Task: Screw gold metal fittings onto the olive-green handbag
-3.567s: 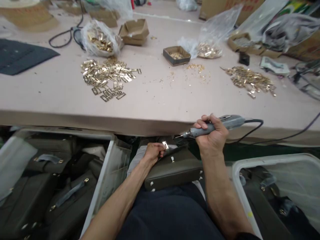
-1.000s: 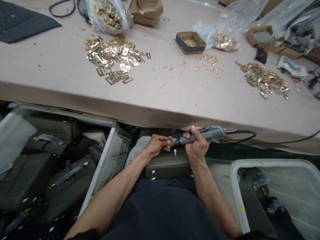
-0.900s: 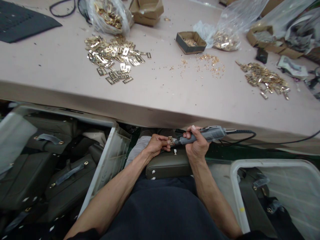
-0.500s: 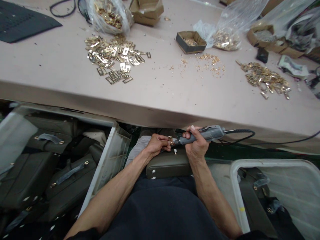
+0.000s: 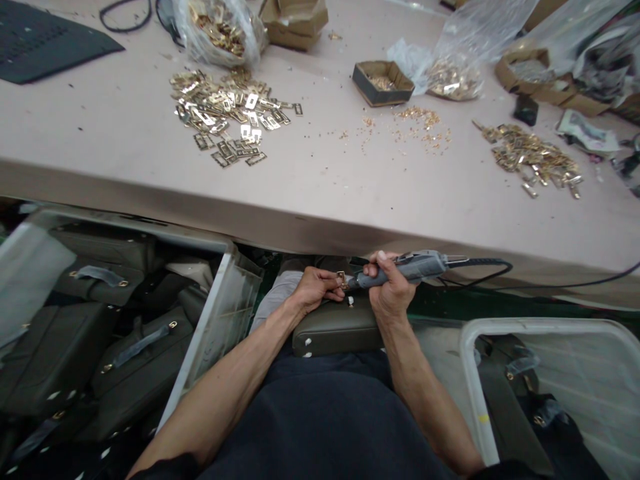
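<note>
A dark olive bag (image 5: 336,328) lies across my lap, below both hands. My left hand (image 5: 316,288) pinches a small gold metal plate (image 5: 341,279) at the bag's far edge. Wrapped round a grey corded electric screwdriver (image 5: 423,265) is my right hand (image 5: 391,285), its thumb on top. The tool lies nearly level, with its tip at the gold plate. The exact contact of tip and plate is too small to make out.
On the table (image 5: 300,180) are rectangular gold frames (image 5: 235,113), scattered tiny screws (image 5: 420,120), a small box (image 5: 383,85) and gold plates (image 5: 537,157). Crates holding bags stand at left (image 5: 223,313) and right (image 5: 470,373). A black cable (image 5: 485,267) trails rightward from the tool.
The screwdriver and my right hand have shifted very slightly to the left. My left hand still pinches the gold plate.
</note>
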Tool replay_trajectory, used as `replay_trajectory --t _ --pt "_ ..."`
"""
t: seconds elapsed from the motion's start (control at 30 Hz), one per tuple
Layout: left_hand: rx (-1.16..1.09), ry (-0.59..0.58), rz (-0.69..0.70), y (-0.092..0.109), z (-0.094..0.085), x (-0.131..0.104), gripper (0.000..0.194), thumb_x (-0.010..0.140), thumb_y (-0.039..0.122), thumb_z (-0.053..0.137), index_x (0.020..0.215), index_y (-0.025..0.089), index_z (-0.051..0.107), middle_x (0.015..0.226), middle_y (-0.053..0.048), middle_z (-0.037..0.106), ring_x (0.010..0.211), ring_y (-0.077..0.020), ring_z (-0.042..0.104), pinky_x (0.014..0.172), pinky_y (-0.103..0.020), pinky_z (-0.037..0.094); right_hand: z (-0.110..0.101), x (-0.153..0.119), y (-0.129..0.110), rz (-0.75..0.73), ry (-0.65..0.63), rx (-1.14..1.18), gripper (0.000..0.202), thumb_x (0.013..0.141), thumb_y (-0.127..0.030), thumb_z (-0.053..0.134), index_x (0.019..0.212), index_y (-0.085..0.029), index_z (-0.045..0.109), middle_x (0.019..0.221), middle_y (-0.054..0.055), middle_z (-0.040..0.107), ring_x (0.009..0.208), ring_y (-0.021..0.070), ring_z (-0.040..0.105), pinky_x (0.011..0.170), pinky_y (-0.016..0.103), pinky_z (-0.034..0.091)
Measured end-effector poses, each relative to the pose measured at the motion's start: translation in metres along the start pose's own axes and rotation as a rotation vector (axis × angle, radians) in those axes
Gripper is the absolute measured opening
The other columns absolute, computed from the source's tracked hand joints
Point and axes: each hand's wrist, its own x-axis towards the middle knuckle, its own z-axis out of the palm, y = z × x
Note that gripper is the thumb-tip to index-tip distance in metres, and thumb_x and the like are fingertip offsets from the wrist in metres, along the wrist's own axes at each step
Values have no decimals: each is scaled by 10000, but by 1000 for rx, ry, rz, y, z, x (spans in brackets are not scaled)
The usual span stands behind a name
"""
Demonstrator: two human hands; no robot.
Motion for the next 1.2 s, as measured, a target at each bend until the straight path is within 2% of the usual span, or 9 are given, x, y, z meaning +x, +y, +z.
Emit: replay_trajectory --t 0.1,0.3,0.5,0.63,0.83,1.07,1.2 --pt "9 15 -6 0 0 1 305 714 303 879 774 36 742 641 -119 706 541 -161 672 508 -242 599 0 -2 2 -29 -38 -34 186 777 -210 783 709 -172 614 673 -4 614 490 115 518 526 275 459" --pt "44 55 0 -1 1 2 278 745 293 853 764 43 732 589 -87 687 484 -145 647 456 -222 569 -1 -4 10 -130 -145 -131 195 809 -192 782 709 -178 614 662 -13 587 498 123 521 526 283 451" --pt "89 78 5 2 4 -2 264 767 298 827 757 50 737 543 -64 667 419 -128 603 429 -220 534 1 -8 6 -146 -318 -273 252 833 -237 793 679 -192 599 680 10 588 645 176 586 634 328 495" --pt "118 80 1 2 4 -2 242 776 286 800 710 63 735 500 -60 646 399 -134 592 428 -227 526 2 -8 3 -119 -448 -300 262 827 -256 800 668 -196 600 688 18 596 704 197 606 677 346 510" --pt "163 114 -6 -2 4 1 249 798 282 764 659 78 730 477 -57 626 385 -132 574 408 -220 492 -1 -3 5 12 -623 -306 256 808 -270 829 681 -190 622 731 29 623 686 186 595 595 309 475" --pt "186 147 -13 -3 4 3 220 817 193 685 631 81 715 468 -53 613 373 -125 556 409 -224 489 -2 2 7 119 -713 -302 298 779 -307 862 653 -188 620 728 31 625 624 169 568 544 291 452" --pt "205 164 -15 -6 4 3 196 792 167 685 620 80 716 460 -58 610 357 -121 535 388 -218 463 -2 3 2 162 -817 -306 277 793 -295 849 654 -188 635 727 37 633 607 160 563 538 285 461"
